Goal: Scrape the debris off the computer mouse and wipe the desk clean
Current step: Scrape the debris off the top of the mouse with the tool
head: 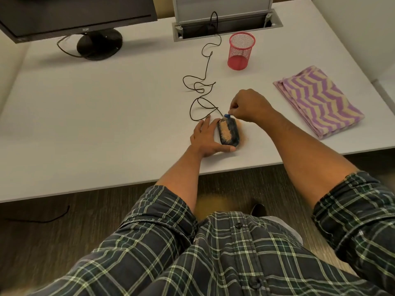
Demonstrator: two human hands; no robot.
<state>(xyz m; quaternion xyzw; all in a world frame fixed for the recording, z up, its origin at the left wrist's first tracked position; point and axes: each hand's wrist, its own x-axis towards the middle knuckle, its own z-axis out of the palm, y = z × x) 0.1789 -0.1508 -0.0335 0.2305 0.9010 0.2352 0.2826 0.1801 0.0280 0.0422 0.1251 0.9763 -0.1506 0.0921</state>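
Note:
A dark computer mouse lies on the white desk near its front edge. Sandy orange debris covers the mouse's left half, and a thin orange dusting lies on the desk to its right. My left hand braces the mouse, fingers along its left side and thumb curled under its near end. My right hand pinches a small blue scraper whose tip touches the far end of the mouse. The mouse's dark cable loops away toward the back.
A folded purple-and-cream zigzag cloth lies at the right. A red mesh pen cup stands behind the mouse. A monitor on a round stand is at back left, and a cable box at back centre.

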